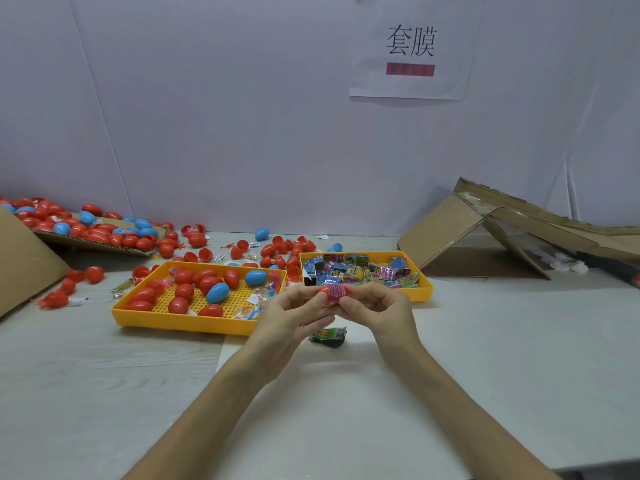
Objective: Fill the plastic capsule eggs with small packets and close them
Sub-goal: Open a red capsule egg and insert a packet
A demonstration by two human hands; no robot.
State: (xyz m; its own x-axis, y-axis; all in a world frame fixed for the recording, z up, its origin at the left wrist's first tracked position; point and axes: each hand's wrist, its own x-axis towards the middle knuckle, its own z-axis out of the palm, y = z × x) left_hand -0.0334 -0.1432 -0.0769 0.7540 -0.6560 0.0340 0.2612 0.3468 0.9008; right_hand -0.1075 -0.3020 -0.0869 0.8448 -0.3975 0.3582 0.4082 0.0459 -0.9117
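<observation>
Wall sign (410,46) reads 套膜 | packet tray (420,295) — printed packets (356,271) | egg tray (180,322) left of it — red, blue eggs (184,292) | left hand (294,315), right hand (379,306) pinch one red egg (326,291) before it

Bright, even overhead light, soft shadows, slight overall blur, wide-angle bowing at edges.

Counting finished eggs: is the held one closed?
Not closed: the egg held by the left hand and right hand shows a pink packet between its halves.
</observation>
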